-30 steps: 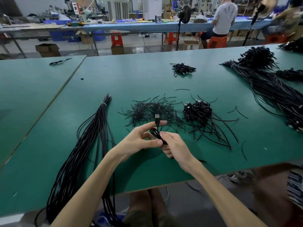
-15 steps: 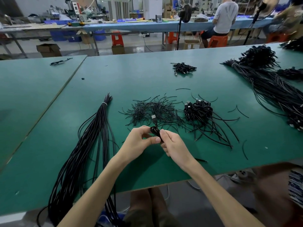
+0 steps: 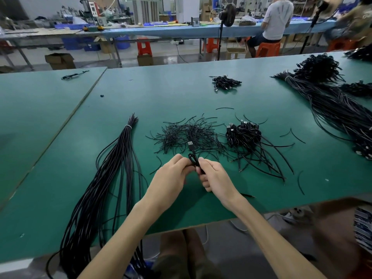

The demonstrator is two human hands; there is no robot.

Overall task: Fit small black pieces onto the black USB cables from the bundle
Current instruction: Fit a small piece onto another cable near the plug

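Held cable: a black USB cable (image 3: 193, 158), folded into a small tight loop, is up off the table between the two hands, just this side of the middle pile.
Plug: its plug (image 3: 190, 143) pokes up and away from the person, black-bodied with a pale metal tip.
Left hand (image 3: 171, 174): fingers curled in, with the thumb and fingertips pinching the loop from the left.
Right hand (image 3: 216, 177): fingers curled round the lower part of the loop. A short black length runs down under the thumb.
Bundle (image 3: 112, 178): a long sheaf of black cables lies to the left of the hands. It is tied near its far end with a pale band, and its near end spills over the table edge.
Thin black pieces (image 3: 181, 133): a flat, scattered tangle of short wiry strands lies on the table just beyond the hands, with a few strays around it.
Coiled heap (image 3: 243, 133): a mound of wound black cables sits right of that tangle, with plugs showing at its left side and loose tails fanning toward the near edge.
Green table (image 3: 161, 93): a matte green top that carries all of this.
Far pile (image 3: 225, 82): a small clump of black cables, well apart from the work.
Right-hand sheaf (image 3: 332, 109): another long tied mass of cables along the right side.
Background: a seated person (image 3: 277, 19) in a pale shirt on an orange stool (image 3: 268, 48) at a blue bench.
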